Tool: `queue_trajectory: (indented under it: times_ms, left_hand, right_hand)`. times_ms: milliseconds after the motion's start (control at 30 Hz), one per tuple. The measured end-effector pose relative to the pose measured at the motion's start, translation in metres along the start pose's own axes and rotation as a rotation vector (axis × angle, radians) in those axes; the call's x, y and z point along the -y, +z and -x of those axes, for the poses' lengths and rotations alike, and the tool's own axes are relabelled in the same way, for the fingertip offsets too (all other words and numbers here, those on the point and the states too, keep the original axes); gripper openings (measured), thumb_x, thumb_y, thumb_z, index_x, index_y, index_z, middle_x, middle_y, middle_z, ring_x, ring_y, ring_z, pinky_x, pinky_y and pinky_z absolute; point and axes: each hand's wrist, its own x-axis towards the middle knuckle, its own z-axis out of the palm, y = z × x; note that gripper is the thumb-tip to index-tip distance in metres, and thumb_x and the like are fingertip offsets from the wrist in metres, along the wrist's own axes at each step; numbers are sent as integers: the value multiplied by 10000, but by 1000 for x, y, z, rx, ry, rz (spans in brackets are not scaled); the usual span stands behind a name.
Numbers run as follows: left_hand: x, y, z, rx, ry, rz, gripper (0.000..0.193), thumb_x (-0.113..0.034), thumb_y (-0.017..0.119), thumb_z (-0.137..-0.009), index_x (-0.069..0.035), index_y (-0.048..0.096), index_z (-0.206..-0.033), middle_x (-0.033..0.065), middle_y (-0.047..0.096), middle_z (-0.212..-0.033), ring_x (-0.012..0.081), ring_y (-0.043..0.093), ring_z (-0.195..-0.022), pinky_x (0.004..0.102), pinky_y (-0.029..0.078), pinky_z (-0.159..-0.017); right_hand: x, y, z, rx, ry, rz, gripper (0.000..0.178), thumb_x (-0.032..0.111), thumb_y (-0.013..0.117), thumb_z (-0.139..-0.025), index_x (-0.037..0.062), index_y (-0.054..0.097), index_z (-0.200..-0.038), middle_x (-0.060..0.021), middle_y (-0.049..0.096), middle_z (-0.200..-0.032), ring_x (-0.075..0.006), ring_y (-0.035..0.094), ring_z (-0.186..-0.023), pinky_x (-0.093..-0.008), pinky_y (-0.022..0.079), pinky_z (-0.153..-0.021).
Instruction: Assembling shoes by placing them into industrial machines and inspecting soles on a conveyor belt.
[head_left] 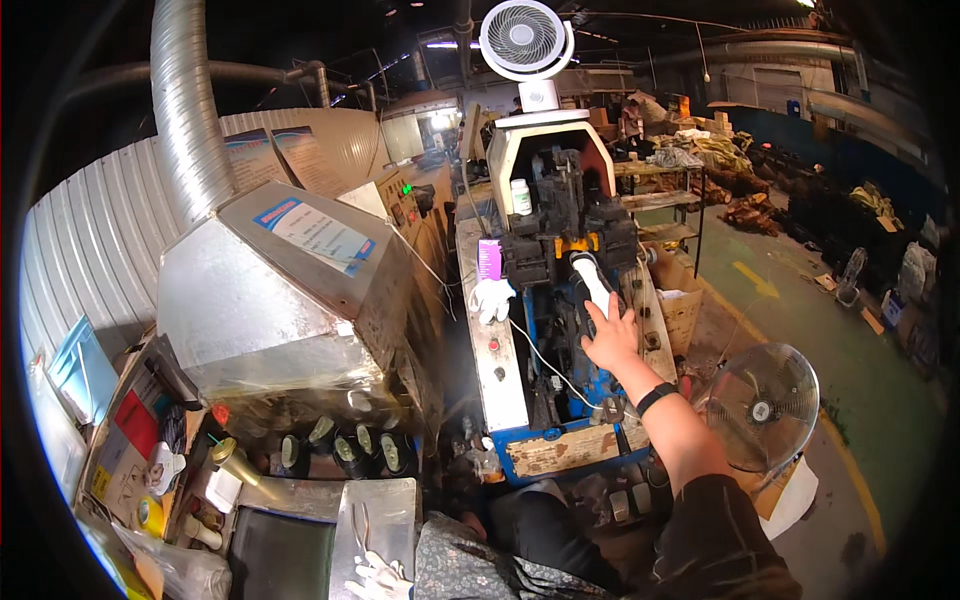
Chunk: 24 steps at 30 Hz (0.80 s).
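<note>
My right hand (612,337) reaches forward over the machine (558,215), a dark wristband around its wrist. Its fingers are stretched and apart, the tips at the lower end of a long, narrow white piece (592,283). That piece lies in the middle of the machine, below a yellow-orange part (577,243) and between dark blocks. I cannot make out its exact kind. My left hand does not show plainly anywhere. A crumpled white glove (491,299) rests on the machine's left side panel, beside a purple card (489,260).
A white fan (522,42) tops the machine; a wire-caged fan (762,410) stands right. Left are a metal hood (265,290) and several dark shoe-like pieces (354,450). Near my lap, another white glove (382,577) and a scissor-like tool (359,527) lie on a metal sheet.
</note>
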Motion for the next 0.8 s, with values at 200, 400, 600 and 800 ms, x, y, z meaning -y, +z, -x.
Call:
queue_trajectory:
  times_ms: [200,400,600,800]
  left_hand:
    - [-19,7,6,-20,72,-264,295,-123,664,-890,9,656,-1154,121,719,-906,175,658,-735,323,534,-656]
    - [-18,11,7,-80,-4,69,297,-118,667,-887,11,656,-1154,131,718,-894,175,665,-764,323,543,-701]
    - [7,6,-14,-58,75,-240,290,-132,667,-893,14,660,-1143,132,718,-887,188,671,-778,333,548,-730]
    - [52,14,-28,-71,-135,236,218,-124,657,-906,12,685,-1074,98,710,-815,154,634,-672,321,525,-634]
  right_hand:
    - [3,0,1,-37,11,23,730,364,701,-793,310,409,-1460,-188,226,-1580,-484,349,-1302,-507,409,-1029]
    - [4,-3,2,-33,3,-3,731,360,700,-791,310,411,-1460,-187,215,-1583,-470,354,-1299,-502,410,-1028]
    - [6,0,-21,-21,13,-2,732,361,699,-789,314,411,-1460,-175,216,-1586,-448,370,-1283,-500,411,-1028]
    - [10,11,-69,47,54,29,729,378,688,-798,324,402,-1467,-159,218,-1590,-431,382,-1278,-489,413,-1031]
